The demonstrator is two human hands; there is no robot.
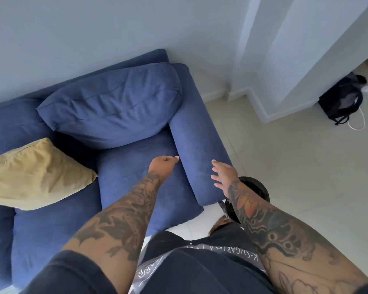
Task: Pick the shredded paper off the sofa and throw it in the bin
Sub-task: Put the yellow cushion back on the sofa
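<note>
Head view, looking down at the right end of a blue sofa set against a pale wall.

Left hand: over the right seat cushion, close to the armrest. Fingers curled in, thumb and forefinger tips together toward the armrest seam. Something small and pale shows at the fingertips; too small to tell whether it is shredded paper.

Right hand: over the near end of the armrest, fingers spread and relaxed, nothing in it. Cannot tell if it touches the fabric.

Bin: dark round rim on the floor just right of the armrest's near end, mostly hidden behind the right forearm.

No other loose paper can be made out on the cushions.

Other items: 1 large blue back cushion leaning on the sofa back, 1 mustard-yellow pillow on the seat at left. Black bag with a white cord on the tiled floor, far right, against the wall corner.

Text: dark shirt has a grey band with white lettering seen upside down, partly legible as "K-SUGAR…"; rest unreadable.
</note>
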